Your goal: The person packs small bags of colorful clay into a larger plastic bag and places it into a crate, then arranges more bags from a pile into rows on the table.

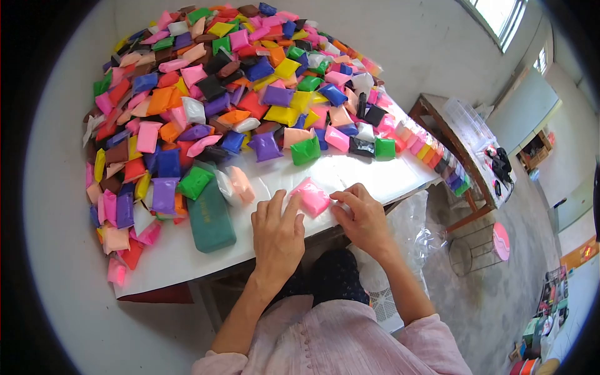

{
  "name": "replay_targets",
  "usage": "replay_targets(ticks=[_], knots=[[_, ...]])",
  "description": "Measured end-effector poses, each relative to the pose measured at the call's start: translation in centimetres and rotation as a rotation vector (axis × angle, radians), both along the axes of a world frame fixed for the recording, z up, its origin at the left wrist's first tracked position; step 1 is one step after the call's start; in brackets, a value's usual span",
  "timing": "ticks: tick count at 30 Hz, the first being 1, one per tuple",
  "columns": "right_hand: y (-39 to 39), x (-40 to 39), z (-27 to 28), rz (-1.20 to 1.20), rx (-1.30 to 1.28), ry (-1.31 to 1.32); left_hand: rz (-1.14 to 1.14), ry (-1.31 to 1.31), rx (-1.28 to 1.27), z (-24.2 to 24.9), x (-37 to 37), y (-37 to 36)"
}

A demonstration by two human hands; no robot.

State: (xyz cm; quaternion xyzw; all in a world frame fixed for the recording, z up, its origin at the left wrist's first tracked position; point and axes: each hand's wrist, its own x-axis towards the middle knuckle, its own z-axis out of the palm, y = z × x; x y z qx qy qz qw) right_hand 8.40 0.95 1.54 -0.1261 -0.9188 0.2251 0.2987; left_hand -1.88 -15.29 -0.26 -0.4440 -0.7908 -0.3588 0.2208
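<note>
Pink pkt (311, 197) on table (165, 270), near side, betw. hands. L hand (278, 228) loosely spread at its left; R hand (362, 217) narrow at right, can't tell if pinching. Prob. adjusting pkt; next needs steady hold.

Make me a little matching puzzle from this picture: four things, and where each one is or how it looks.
Things:
1. Lone pink packet
2. Rectangular block
3. Heap of packets
4. Wire stand

Descriptions:
A. Many colours, piled on the white table
B. On the floor, with a pink top
C. Between the left hand and right hand
D. Dark green all over

Pairs: 1-C, 2-D, 3-A, 4-B
</note>
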Motion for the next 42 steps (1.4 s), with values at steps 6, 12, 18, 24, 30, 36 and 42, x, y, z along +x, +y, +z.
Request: replay_targets(ticks=[6,12,18,24,30,36,42], knots=[[-0.6,-0.3,-0.6,-0.021,0.056,0.035,-0.054,-0.109,0.032,0.3,0.7,0.2],[-0.1,-1.0,-1.7,0.036,0.167,0.116,-0.063,0.028,0.007,-0.5,0.1,1.4],[-0.1,-0.9,-1.5,0.045,0.247,0.074,-0.076,0.051,0.016,-0.3,0.1,1.4],[-0.6,-0.9,-1.5,0.054,0.288,0.06,-0.032,0.021,0.036,-0.6,0.2,1.6],[-0.7,-0.7,-1.2,0.095,0.254,0.1,-0.143,-0.033,0.039,0.1,-0.1,0.9],[-0.6,-0.6,-1.4,0.132,0.215,0.114,-0.151,0.022,-0.004,-0.4,-0.1,1.0],[-0.8,-0.5,-1.5,0.141,0.232,0.124,-0.133,0.047,0.0,-0.6,0.3,0.8]])
